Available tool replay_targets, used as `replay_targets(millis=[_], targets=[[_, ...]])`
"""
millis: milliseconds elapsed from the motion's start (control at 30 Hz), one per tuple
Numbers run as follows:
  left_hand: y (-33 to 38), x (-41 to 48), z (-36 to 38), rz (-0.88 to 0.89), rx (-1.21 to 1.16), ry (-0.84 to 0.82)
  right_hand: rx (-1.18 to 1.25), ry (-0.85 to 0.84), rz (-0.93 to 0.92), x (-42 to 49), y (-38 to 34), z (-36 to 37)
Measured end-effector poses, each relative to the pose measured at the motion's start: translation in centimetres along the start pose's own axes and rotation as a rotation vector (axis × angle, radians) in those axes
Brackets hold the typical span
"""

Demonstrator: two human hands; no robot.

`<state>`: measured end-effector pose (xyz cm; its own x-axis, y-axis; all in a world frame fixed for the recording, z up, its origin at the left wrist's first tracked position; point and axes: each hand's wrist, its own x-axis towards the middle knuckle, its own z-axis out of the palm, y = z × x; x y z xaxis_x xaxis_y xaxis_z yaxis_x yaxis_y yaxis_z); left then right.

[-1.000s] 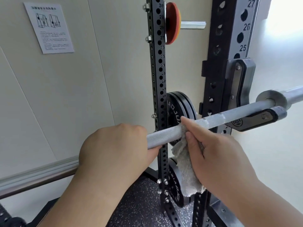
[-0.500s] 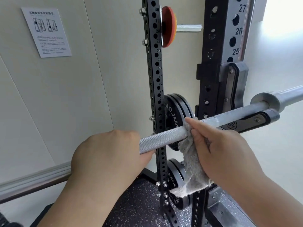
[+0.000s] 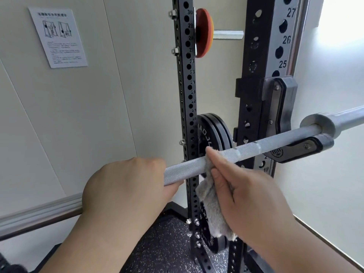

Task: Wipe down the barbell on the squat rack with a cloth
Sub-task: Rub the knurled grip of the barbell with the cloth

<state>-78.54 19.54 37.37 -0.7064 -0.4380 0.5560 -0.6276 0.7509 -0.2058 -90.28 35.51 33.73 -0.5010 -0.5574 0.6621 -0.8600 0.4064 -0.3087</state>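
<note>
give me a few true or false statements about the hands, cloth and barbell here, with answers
1. The left hand grips the barbell bare, with no cloth under it. True.
2. The right hand presses a grey cloth against the bar. True.
3. The cloth is wrapped around the bar's thick sleeve at the far end. False: it sits on the knurled shaft, between the left hand and the rack hook.
4. The barbell lies on the floor. False: it rests in the hook on the rack upright.
5. Black weight plates hang on the rack behind the bar. True.
6. The cloth is bright red. False: it is grey.
</note>
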Motion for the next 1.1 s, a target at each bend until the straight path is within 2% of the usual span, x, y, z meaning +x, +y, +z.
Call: replay_targets(millis=[67,167,233,400,500,567,700,833,900,1000,1100], targets=[[-0.1,-0.4,0.3,0.0,-0.038,0.071,-0.003,0.005,-0.014,-0.1,0.1,-0.1],[-0.2,-1.3,0.7,0.067,-0.085,0.087,0.025,0.11,0.154,1.2,1.9,-1.1],[-0.2,-1.7,0.6,0.086,-0.066,0.1,0.038,0.117,0.205,1.3,2.2,-1.1],[0.6,-2.0,0.2,0.062,-0.078,0.121,-0.006,0.014,0.079,-0.3,0.5,-0.2],[0.6,-2.1,0.1,0.066,-0.091,0.111,0.034,0.106,0.198,0.9,2.0,-0.8],[0.6,-2.1,-0.2,0.082,-0.1,0.092,0.052,0.106,0.211,0.9,2.0,-0.8],[0.3,-1.8,-0.4,0.101,-0.092,0.066,0.027,-0.001,0.051,-0.5,0.0,0.1],[0.8,-1.3,-1.1,0.115,-0.039,0.083,0.027,0.125,0.181,0.7,2.0,-0.6],[1.2,-0.6,-1.2,0.131,-0.077,0.04,0.044,0.109,0.188,0.7,1.8,-0.5],[1.2,1.2,-1.5,0.146,-0.223,-0.13,0.028,0.008,0.028,-0.3,0.1,0.4],[1.1,2.2,-1.8,0.152,-0.265,-0.267,-0.013,0.071,0.036,0.5,1.0,0.1]])
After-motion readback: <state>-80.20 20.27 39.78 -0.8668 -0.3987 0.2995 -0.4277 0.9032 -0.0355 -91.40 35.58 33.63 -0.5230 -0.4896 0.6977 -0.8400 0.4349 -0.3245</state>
